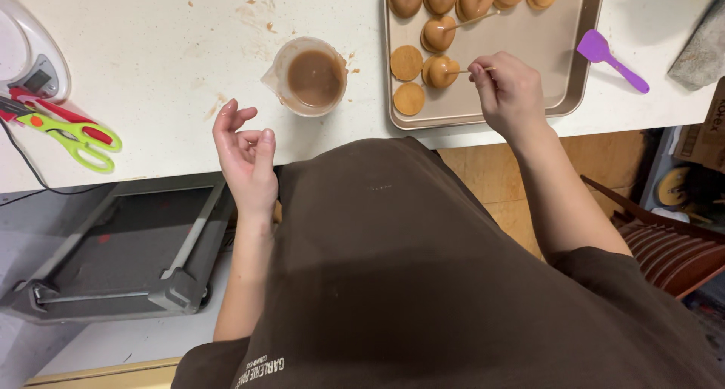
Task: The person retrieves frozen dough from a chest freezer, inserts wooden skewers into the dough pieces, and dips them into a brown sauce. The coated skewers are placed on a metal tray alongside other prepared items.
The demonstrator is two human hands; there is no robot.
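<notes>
The right hand (512, 93) pinches a thin wooden stick (470, 71) between thumb and fingertips, the fingers curled close around it. The stick runs into a caramel-coated piece (440, 72) that sits on the baking tray (529, 38), near the tray's front left corner. The left hand (245, 151) hangs half open just in front of the counter (166, 41), palm turned inward, fingers loosely bent, holding nothing.

On the tray, six coated pieces on sticks show: four in a row along the far edge, cut off by the top of the picture, one (438, 34) behind the held piece, and the held piece itself. Two flat round biscuits (406, 63) lie bare on the tray, one left of the held piece and one (409, 99) in front of it, by the tray's front rim. The right half of the tray is bare metal.

Left of the tray stands one clear measuring cup (310, 77), holding brown caramel sauce with smears up its wall. Right of the tray lies one purple spatula (610, 59), and beyond that a grey folded cloth (701, 49). Far left of the tray, at the counter's edge, sit one white kitchen scale (26, 53) and two pairs of scissors, one green (72, 136) and one red (57, 111), lying across each other.
</notes>
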